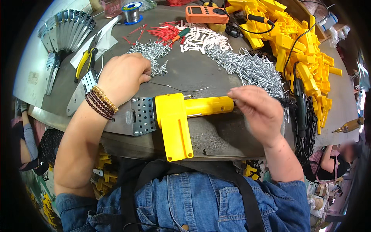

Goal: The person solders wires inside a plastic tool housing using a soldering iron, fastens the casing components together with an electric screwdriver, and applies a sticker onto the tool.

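Note:
In front of me lies a yellow plastic tool body (174,125) with a tubular handle (210,105) pointing right. A perforated metal plate (143,116) joins its left side. My left hand (125,75) is closed above that plate, beside the screws. A thin grey wire (179,86) runs rightward from its fingertips across the table; the fingertips are partly hidden. At the handle's right end is my right hand (261,112), thumb and fingers drawn together. Whether it pinches anything small there is hidden.
Screw piles (251,67), white sleeves (205,38), red leads (164,34) and a screwdriver (177,38) lie beyond. Yellow housings (301,46) heap right, near a corded black tool (300,104). Also around: an orange meter (206,14), solder spool (131,13), pliers (87,58), metal plates (65,31).

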`<state>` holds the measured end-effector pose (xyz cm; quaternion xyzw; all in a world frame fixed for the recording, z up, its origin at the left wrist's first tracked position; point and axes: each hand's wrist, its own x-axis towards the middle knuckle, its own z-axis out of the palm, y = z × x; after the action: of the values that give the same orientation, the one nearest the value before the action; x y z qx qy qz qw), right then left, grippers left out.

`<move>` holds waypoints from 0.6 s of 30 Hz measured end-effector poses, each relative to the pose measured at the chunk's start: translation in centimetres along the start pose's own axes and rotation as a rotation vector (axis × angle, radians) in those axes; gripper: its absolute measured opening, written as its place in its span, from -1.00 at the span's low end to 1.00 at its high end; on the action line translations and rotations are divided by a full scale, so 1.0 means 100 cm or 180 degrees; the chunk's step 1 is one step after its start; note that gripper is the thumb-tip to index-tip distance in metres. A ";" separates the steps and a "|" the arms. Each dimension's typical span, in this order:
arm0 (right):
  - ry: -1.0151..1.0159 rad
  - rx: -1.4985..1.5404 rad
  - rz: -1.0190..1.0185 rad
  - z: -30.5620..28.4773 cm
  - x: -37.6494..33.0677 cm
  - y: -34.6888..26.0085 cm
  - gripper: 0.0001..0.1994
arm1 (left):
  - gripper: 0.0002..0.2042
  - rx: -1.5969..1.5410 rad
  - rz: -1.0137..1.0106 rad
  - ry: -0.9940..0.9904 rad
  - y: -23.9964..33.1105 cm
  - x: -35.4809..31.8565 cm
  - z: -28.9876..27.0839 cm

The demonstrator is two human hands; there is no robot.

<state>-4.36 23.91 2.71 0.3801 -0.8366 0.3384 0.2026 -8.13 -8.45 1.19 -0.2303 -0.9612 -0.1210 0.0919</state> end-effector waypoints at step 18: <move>-0.1274 0.0440 0.1289 0.003 0.033 0.007 -0.86 | -0.86 -0.3817 -0.0533 -0.1201 0.025 -0.006 -0.003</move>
<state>-6.97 22.37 4.20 0.2776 -0.8937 0.3464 -0.0645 -6.44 -6.58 1.79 -0.1832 -0.7407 -0.6026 -0.2339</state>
